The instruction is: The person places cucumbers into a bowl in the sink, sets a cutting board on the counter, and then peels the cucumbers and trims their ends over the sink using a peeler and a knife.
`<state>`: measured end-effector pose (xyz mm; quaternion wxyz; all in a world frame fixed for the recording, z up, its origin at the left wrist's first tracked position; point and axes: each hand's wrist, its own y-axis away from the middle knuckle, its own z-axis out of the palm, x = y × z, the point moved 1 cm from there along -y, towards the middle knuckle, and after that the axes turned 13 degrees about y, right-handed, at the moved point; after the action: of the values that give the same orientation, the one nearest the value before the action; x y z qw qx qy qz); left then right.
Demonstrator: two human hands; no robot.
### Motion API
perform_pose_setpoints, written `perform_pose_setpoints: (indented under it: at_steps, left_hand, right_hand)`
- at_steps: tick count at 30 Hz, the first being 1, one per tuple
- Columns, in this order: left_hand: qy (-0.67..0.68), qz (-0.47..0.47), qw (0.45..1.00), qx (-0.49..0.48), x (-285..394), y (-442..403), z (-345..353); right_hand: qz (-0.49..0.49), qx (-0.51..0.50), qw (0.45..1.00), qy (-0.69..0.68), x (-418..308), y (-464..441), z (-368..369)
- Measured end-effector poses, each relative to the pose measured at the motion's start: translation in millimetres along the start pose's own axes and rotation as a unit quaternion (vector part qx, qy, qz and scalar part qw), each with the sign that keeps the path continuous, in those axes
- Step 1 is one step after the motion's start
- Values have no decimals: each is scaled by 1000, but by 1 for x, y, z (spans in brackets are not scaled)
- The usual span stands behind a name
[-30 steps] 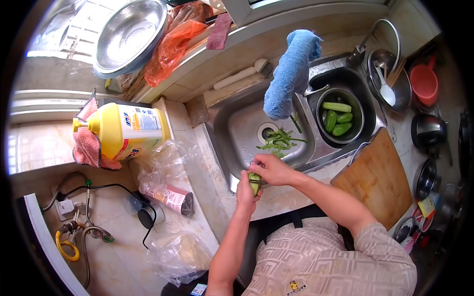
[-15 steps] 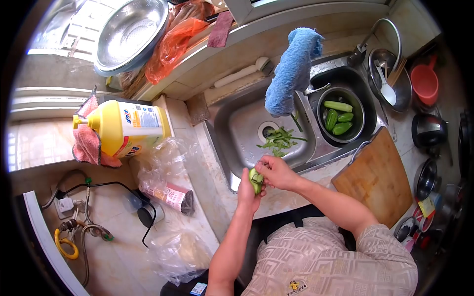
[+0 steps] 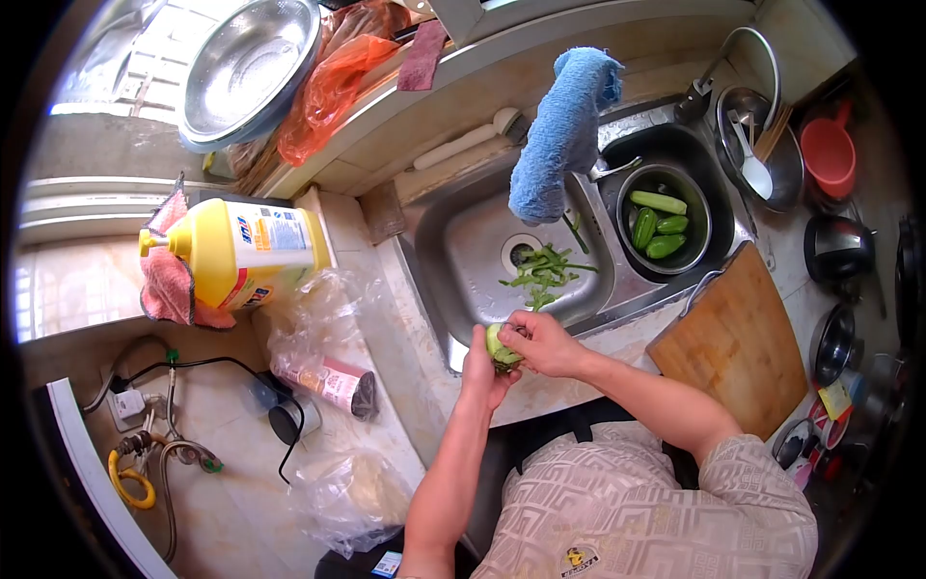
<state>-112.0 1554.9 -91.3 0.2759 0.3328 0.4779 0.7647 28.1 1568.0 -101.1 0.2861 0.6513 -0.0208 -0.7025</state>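
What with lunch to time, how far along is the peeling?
Done: one pale, seemingly peeled vegetable in the pot, peelings in the sink. In hand: one partly peeled vegetable, left hand holding, right hand against it. Remaining, apparently: three darker green vegetables in the pot.

A kitchen is viewed by a single camera worn on the head, directed forward and steeply down past a beige, geometric-patterned garment (image 3: 646,502) at the lower edge. The bare left hand (image 3: 479,372) and bare right hand (image 3: 542,344) are framed from above at close range, just below centre. A two-bowl metal sink (image 3: 463,256) is shown beyond them, with a bright, barred window (image 3: 135,87) caught at upper left and a wooden chopping board (image 3: 738,343) at right. The wide view is ringed by dark, curved edges.
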Motion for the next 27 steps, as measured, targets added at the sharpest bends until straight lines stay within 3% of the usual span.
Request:
perform_pose_setpoints:
  at_steps: [1, 8, 11, 12, 15, 20, 23, 27]
  left_hand:
    - [-13, 1, 1000, 1, 0, -1, 0]
    - [43, -14, 999, 11, -4, -3, 2]
    - [75, -51, 996, 25, -10, 4, -4]
    - [75, -71, 995, 5, -13, 2, -12]
    - [73, -35, 997, 18, -12, 22, 2]
    - [46, 2, 999, 3, -2, 7, -6]
    - [32, -12, 999, 9, -1, -6, -6]
    - [47, -36, 998, -16, 0, -4, 2]
  right_hand:
    - [-27, 1, 1000, 14, 2, 0, 2]
    - [64, 8, 994, -87, 8, -7, 5]
    - [102, 52, 988, -102, 28, -28, -5]
    - [83, 92, 992, 2, 39, -37, -9]
    - [144, 181, 972, -48, 63, -58, -36]
    - [114, 62, 977, -171, 37, -26, -18]
    - [74, 4, 995, -74, -2, -4, -1]
    - [-5, -5, 1000, 10, 9, -9, 2]
